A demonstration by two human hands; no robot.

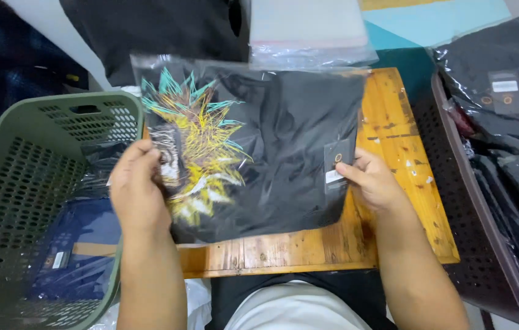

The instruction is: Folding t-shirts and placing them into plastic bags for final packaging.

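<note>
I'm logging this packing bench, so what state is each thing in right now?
Bagged black shirt: flat in clear plastic, gripped at both side edges above the wooden board.
Left hand: closed on the bag's left edge.
Right hand: closed on the bag's right edge.
Green basket: holds a bagged dark blue garment.
Dark basket: piled with bagged black garments.
Clear bags: stacked, empty.
</note>
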